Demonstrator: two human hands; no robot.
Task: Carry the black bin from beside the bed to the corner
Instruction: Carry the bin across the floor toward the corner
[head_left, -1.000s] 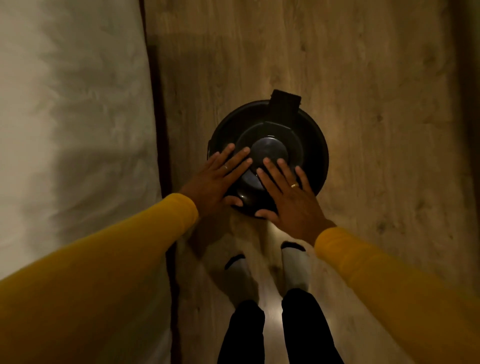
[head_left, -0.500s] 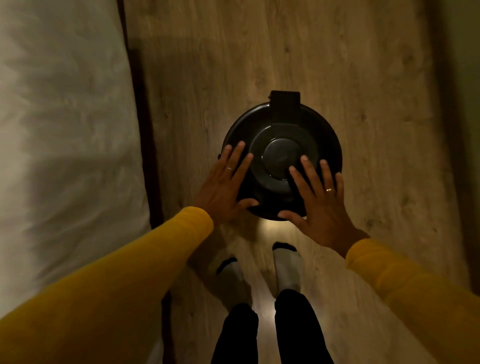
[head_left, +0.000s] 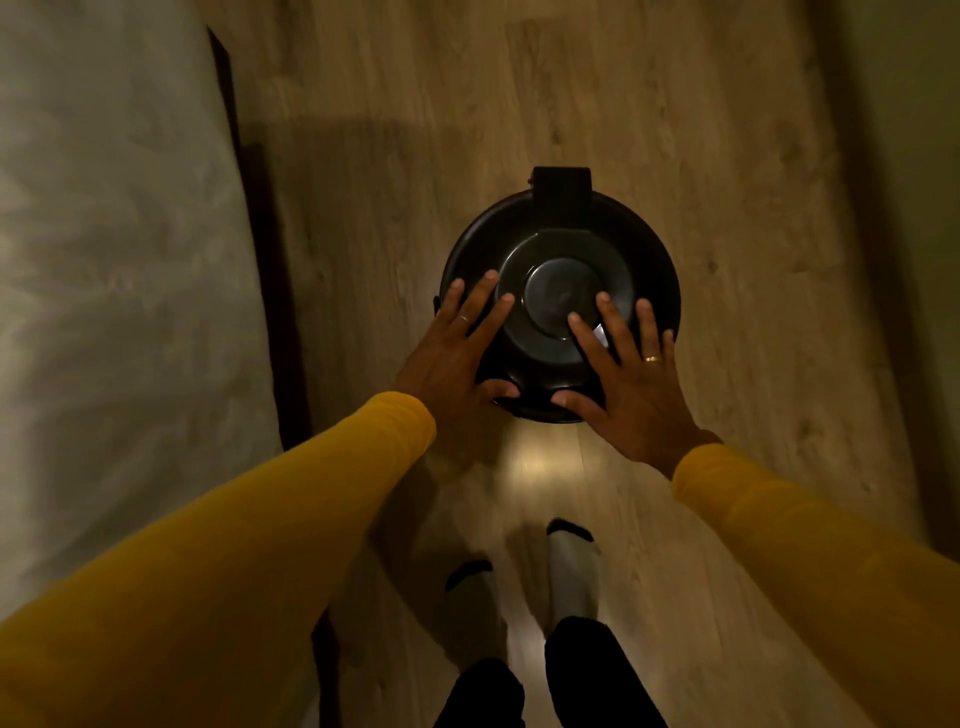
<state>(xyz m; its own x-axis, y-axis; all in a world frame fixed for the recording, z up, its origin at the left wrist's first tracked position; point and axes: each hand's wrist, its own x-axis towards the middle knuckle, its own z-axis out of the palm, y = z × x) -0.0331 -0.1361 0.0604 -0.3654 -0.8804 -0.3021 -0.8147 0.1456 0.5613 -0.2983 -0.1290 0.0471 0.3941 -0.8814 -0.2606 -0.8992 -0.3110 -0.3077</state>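
A round black bin with a closed lid and a hinge tab on its far side stands on the wooden floor, to the right of the bed. My left hand lies flat over the lid's near-left rim with its fingers spread. Over the near-right rim, my right hand is spread the same way. Both thumbs point inward along the near edge. Neither hand is closed around the bin. Whether the palms touch the lid or hover just above it is unclear.
The bed's pale cover and dark frame edge run along the left. My feet in white socks stand just behind the bin. Wooden floor stretches ahead and to the right, up to a dim wall.
Both hands have moved apart, from the middle of the lid out to its left and right rims. The view has shifted, so the bin sits farther from the bed edge in frame.
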